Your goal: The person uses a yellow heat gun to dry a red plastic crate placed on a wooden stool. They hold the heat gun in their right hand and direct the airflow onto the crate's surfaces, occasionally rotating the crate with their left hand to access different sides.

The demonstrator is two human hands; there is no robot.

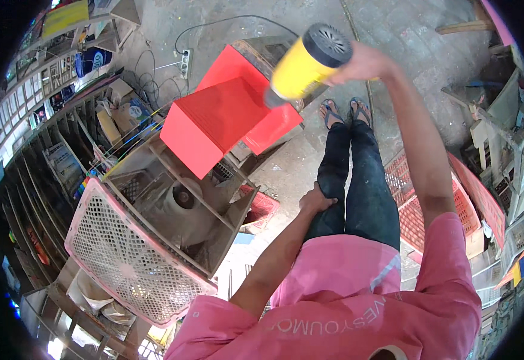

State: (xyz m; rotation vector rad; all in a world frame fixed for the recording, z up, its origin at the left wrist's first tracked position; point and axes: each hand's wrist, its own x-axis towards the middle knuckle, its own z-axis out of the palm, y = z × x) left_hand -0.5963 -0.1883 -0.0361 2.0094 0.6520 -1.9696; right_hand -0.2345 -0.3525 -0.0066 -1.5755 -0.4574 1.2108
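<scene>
My right hand is wrapped round the handle of a yellow and black heat gun, which has a vented black back end. Its grey nozzle points down and left at a bright red box-shaped piece and looks close to its right side; whether they touch I cannot tell. A wider red panel lies behind and under the box. My left hand rests on my left thigh, holding nothing, with its fingers laid over the dark trousers.
A white plastic grate with a pink rim leans by a wooden frame left of me. Above it, a power strip lies on the floor with a black cable. Red plastic crates stand to my right. Wooden racks line the left side.
</scene>
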